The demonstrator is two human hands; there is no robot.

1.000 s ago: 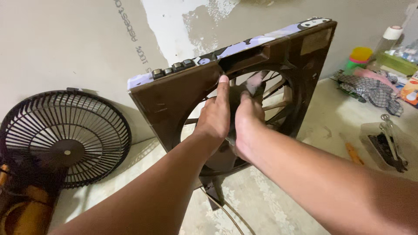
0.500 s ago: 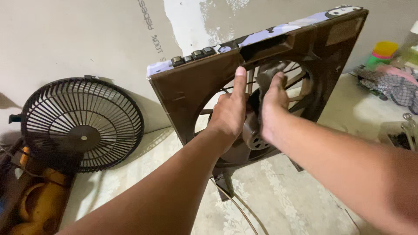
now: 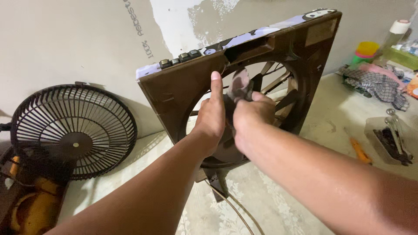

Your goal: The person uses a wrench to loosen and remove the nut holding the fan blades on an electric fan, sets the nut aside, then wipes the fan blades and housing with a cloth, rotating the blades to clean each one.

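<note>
- Since the earlier frames, our right hand (image 3: 251, 112) had curled from flat, upright fingers into a fist over the hub, while the left forefinger stayed pointing up; the square dark-brown plastic box-fan frame (image 3: 183, 93) sat a little lower and more central in view, and the grille at the left looked larger.
- Our left hand (image 3: 212, 121) lay partly open against the frame's round opening: forefinger straight and raised, touching the inner edge of the ring, the other fingers bent around the dark fan hub (image 3: 228, 146) behind them.
- Our right hand was closed tight on a grey fan blade (image 3: 240, 85), whose tip stood up above the knuckles; we could not tell how far the fingers wrapped behind it.
- Both hands met at the middle of the opening, touching each other, with the frame standing upright and tilted around them on the pale patterned floor covering (image 3: 270, 204), near the wall.
- A row of dark push-buttons (image 3: 180, 59) ran along the frame's top edge, just above and left of the left forefinger.
- A round black wire fan grille (image 3: 72, 130) leaned against the wall, well apart to the left.
- A clear plastic tray of small tools (image 3: 389, 139), an orange-handled tool (image 3: 360, 151) and a checked cloth (image 3: 376, 85) lay well apart to the right.
</note>
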